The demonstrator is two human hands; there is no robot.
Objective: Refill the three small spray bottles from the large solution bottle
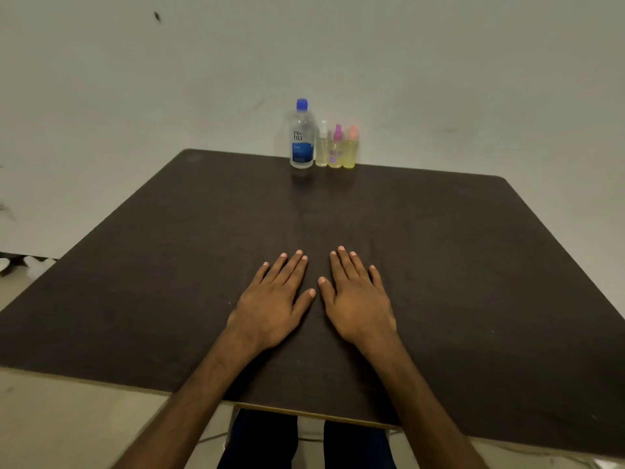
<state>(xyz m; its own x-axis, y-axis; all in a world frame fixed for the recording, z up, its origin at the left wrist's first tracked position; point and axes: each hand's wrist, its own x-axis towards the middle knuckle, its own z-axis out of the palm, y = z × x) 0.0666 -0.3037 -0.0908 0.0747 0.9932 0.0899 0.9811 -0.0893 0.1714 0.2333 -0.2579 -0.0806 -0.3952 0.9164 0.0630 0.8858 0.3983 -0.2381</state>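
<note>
While our left hand [270, 306] and right hand [358, 299] lie palm-down on the dark table [473, 265] in the lower middle of the frame, fingers straight and holding nothing, the work stands well apart from them. It is at the upper middle, along the table's far edge by the pale wall [135, 79].

The large solution bottle [301, 137] stands upright at the left end of the row with its blue cap [302, 104] on. Just to its right stand the three small spray bottles: a white-topped bottle [322, 147], a pink-topped bottle [336, 148] and an orange-topped bottle [351, 147]. They are packed close together, though we cannot tell whether they touch. All three show yellowish liquid, and their levels are too small for us to read.

We judge the large bottle to be clear plastic, fairly stiff yet squeezable, and weighty with liquid. We would wrap one hand round its labelled middle, not the cap. The small ones look light and tippy, tall on narrow bases, so a nudge to one could topple its neighbours. We would pinch each low on its body while the other hand twists off the spray head. Their necks are likely narrow, so pouring calls for a slow tilt. No bottle is opened yet.
</note>
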